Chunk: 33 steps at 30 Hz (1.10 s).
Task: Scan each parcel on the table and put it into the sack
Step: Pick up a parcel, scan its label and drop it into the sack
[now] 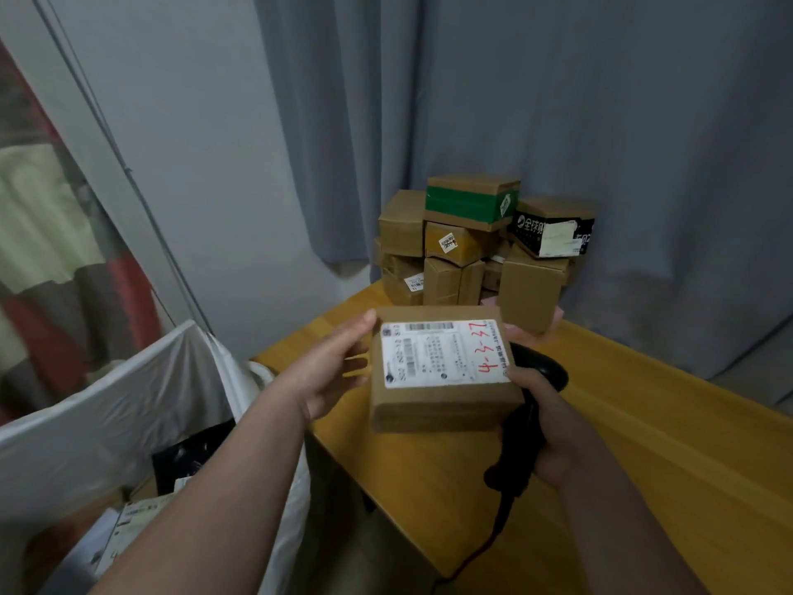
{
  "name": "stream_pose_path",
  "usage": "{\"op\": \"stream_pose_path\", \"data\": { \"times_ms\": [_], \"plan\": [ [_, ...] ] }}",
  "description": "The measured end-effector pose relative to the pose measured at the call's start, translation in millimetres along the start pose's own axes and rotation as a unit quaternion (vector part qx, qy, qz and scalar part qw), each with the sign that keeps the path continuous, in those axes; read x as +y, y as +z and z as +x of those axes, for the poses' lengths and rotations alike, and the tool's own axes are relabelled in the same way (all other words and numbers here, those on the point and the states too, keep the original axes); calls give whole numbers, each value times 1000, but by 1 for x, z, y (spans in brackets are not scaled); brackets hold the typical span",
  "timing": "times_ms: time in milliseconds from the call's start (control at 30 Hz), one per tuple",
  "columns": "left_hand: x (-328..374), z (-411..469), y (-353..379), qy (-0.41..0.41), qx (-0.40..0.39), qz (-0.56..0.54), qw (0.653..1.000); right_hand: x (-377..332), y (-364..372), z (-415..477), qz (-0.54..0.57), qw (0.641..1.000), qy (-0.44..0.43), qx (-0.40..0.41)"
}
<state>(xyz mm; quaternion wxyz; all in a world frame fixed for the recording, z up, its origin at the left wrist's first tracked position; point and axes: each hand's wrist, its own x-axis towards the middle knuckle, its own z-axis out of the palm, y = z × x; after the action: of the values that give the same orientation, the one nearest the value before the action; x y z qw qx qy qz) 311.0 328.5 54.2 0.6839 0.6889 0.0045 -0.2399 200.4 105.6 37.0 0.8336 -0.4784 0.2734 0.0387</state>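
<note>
My left hand (330, 371) holds a brown cardboard parcel (442, 405) by its left side, above the near corner of the wooden table (669, 431). Its white shipping label with red handwriting faces up. My right hand (545, 427) grips a black handheld scanner (521, 427) just right of the parcel, partly hidden behind it; the scanner's cable drops toward the floor. The white sack (128, 405) stands open at the lower left, with a black bag and labelled parcels inside.
A pile of several cardboard boxes (476, 242) stands at the table's far corner against the grey curtain (558, 100), one with a green band, one black-printed. A pale wall and a window edge lie to the left.
</note>
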Motion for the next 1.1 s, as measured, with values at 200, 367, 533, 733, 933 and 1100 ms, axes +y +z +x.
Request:
{"op": "stream_pose_path", "data": {
  "times_ms": [200, 367, 533, 733, 933, 1100],
  "plan": [
    [-26, -21, 30, -71, -16, -151, 986, 6, 11, 3, 117, 989, -43, 75],
    [-36, -22, 49, -52, -8, -246, 968, 18, 26, 2, 109, 991, -63, 44],
    [-34, -23, 48, -25, 32, -296, 954, 19, 27, 3, 46, 995, -78, 33],
    [-39, -16, 32, 4, 85, -345, 935, -10, 11, 0, 1, 991, -121, 51],
    [-44, -5, 16, 31, 124, -347, 929, -43, 14, -22, -135, 981, -124, -61],
    [-49, 3, 10, 53, 149, -326, 932, -43, 20, -29, -195, 971, -98, -98]
  ]
}}
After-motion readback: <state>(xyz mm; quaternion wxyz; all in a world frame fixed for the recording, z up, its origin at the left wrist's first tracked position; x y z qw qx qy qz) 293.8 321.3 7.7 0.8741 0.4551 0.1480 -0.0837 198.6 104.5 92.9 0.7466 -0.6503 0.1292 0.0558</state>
